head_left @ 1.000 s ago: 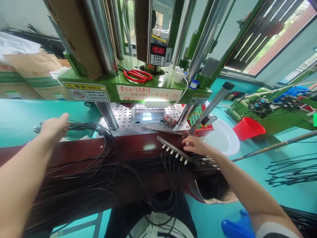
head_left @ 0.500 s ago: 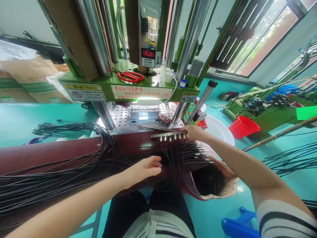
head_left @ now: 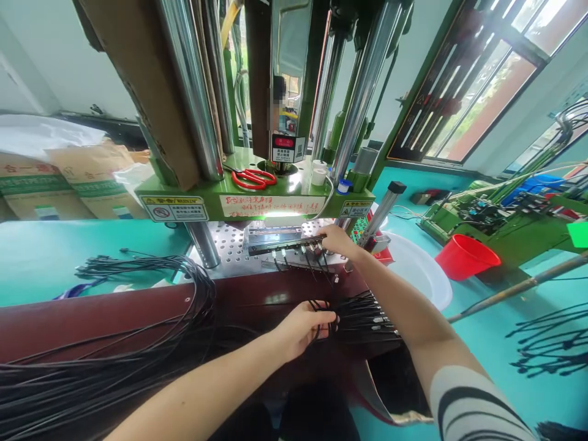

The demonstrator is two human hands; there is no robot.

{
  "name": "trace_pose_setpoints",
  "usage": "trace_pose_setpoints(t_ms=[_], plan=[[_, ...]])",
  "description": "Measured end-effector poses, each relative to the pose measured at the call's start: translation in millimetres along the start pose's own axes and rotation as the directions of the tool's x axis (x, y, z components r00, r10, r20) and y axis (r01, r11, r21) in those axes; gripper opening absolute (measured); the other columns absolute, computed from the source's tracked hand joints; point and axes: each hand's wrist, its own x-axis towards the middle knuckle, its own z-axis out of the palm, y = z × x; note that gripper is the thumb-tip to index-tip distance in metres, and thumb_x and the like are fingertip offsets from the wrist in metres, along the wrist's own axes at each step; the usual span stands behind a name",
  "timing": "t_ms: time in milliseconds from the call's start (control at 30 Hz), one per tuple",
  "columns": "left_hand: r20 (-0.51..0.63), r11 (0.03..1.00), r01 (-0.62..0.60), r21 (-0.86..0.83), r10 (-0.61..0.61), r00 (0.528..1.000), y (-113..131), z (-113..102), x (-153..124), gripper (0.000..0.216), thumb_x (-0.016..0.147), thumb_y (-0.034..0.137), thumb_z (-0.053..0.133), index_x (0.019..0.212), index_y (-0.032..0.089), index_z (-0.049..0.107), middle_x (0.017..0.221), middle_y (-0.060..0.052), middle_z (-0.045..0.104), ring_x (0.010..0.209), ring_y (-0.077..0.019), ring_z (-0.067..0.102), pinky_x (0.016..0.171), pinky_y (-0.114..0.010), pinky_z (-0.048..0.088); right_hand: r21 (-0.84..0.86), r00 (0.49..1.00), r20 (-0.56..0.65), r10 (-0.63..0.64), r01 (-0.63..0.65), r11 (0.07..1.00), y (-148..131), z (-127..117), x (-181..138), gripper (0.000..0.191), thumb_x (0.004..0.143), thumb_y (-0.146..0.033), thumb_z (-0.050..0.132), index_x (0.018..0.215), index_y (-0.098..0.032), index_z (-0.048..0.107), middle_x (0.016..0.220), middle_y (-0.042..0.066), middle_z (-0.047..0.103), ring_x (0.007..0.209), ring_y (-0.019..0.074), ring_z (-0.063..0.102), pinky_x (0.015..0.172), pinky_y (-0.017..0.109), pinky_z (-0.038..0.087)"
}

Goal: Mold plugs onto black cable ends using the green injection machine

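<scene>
My right hand point(head_left: 339, 240) grips the right end of a long metal bar point(head_left: 285, 245) with several black cables plugged into it, holding it over the perforated steel plate point(head_left: 229, 236) under the green press point(head_left: 257, 199). My left hand point(head_left: 303, 327) is closed around the black cables point(head_left: 321, 306) hanging from that bar, above the dark red table edge point(head_left: 138, 306). A bundle of cable ends with metal tips point(head_left: 372, 318) lies just right of my left hand.
A large coil of black cables point(head_left: 151, 288) lies on the left of the table. Red scissors point(head_left: 252, 178) rest on the green press. A white basin point(head_left: 422, 269), a red bucket point(head_left: 466, 257) and more cables point(head_left: 546, 349) sit on the teal floor at right.
My right hand carried the bar forward from the table edge onto the steel plate. My left hand swung from the far left coil to the hanging cables and closed on them.
</scene>
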Motion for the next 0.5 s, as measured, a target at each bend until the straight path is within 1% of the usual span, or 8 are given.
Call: trace_pose_setpoints(t_ms=[100,167,267,367,433,500], plan=[[-0.049,0.999,-0.005,0.033,0.007,0.999,6.9,3.9,1.2,0.026,0.061,0.019,0.069,0.083,0.014,0.056,0.063,-0.001,0.059,0.049,-0.0083,0.05,0.049,-0.022,0.037,0.045,1.0,-0.001,-0.018,0.018,0.999,-0.6,5.0,13.9,0.028,0.056,-0.008,0.049,0.072,-0.018,0.069,0.07,0.002,0.065,0.069,0.015,0.054,0.055,0.02,0.033],[-0.103,0.999,-0.034,0.004,0.034,0.994,7.9,5.0,0.3,0.021,0.062,0.02,0.067,0.078,0.015,0.056,0.059,0.003,0.052,0.046,-0.0069,0.046,0.046,-0.022,0.035,0.072,1.0,0.001,-0.023,0.023,0.997,-0.7,9.2,19.6,0.025,0.055,-0.008,0.05,0.07,-0.017,0.069,0.069,0.002,0.064,0.068,0.0148,0.053,0.054,0.02,0.032],[-0.154,0.995,-0.089,-0.054,0.08,0.985,5.4,2.4,-0.2,0.019,0.065,0.024,0.066,0.076,0.017,0.052,0.063,0.002,0.053,0.053,-0.0094,0.05,0.05,-0.024,0.041,0.118,1.0,0.006,-0.017,0.016,0.993,0.9,16.1,26.0,0.026,0.053,-0.005,0.05,0.068,-0.017,0.068,0.07,0.002,0.064,0.072,0.0153,0.054,0.057,0.02,0.033],[-0.164,0.983,-0.172,-0.061,0.161,0.973,5.8,-3.3,1.2,0.02,0.068,0.029,0.064,0.078,0.017,0.051,0.066,0.0,0.056,0.059,-0.0119,0.055,0.053,-0.026,0.043,0.182,1.0,0.009,0.029,-0.03,0.983,4.4,23.4,34.9,0.024,0.054,-0.003,0.053,0.065,-0.018,0.068,0.072,0.002,0.065,0.078,0.0171,0.055,0.061,0.021,0.036],[-0.169,0.975,-0.215,-0.052,0.203,0.964,11.2,-7.0,3.1,0.021,0.068,0.03,0.065,0.079,0.017,0.052,0.066,-0.001,0.058,0.06,-0.0127,0.056,0.053,-0.026,0.044,0.242,0.997,0.013,0.081,-0.081,0.967,6.5,27.9,43.2,0.019,0.058,-0.003,0.056,0.064,-0.018,0.067,0.072,0.002,0.065,0.079,0.0179,0.056,0.063,0.022,0.038],[-0.186,0.974,-0.223,-0.035,0.213,0.959,20.9,-10.7,6.0,0.023,0.067,0.03,0.066,0.08,0.017,0.053,0.066,-0.001,0.059,0.059,-0.0135,0.057,0.054,-0.028,0.046,0.319,0.991,0.011,0.137,-0.133,0.938,6.6,31.3,52.4,0.011,0.067,-0.009,0.061,0.07,-0.018,0.066,0.076,0.003,0.064,0.08,0.0174,0.057,0.066,0.024,0.042]])
